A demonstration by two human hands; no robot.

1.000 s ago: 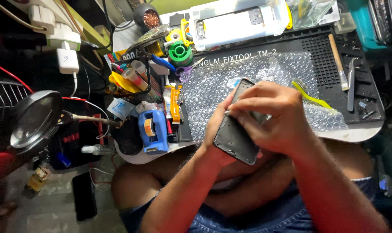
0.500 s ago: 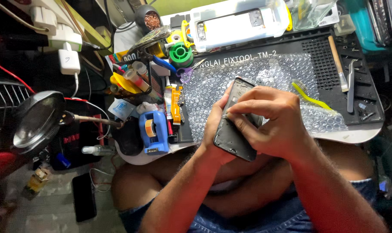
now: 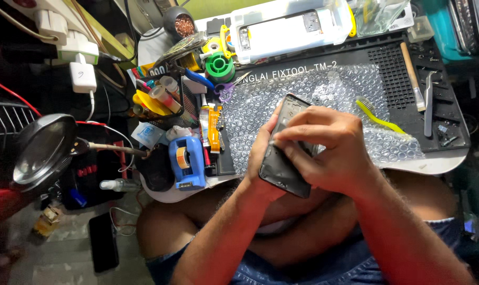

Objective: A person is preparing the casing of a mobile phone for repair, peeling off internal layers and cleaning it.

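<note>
A dark smartphone (image 3: 278, 169) is tilted upright over the near edge of the work mat. My left hand (image 3: 260, 153) grips it from behind and along its left side. My right hand (image 3: 329, 150) lies over the phone's face, its fingertips pinched on the left edge near the middle, where a small pale sliver shows. Much of the phone's front is hidden by my right hand. Under both hands lies a sheet of bubble wrap (image 3: 323, 92) on the black repair mat (image 3: 408, 68).
A yellow-green brush (image 3: 379, 117), a wooden-handled tool (image 3: 411, 76) and tweezers (image 3: 429, 103) lie on the mat's right. A blue tape dispenser (image 3: 186, 161), tool holder (image 3: 160, 100) and green solder spool (image 3: 219, 67) crowd the left. A white tray (image 3: 292, 29) sits behind; a magnifier lamp (image 3: 41, 150) stands left.
Both hands and the phone have stayed in place; my right fingers shifted slightly along the phone's left edge.
</note>
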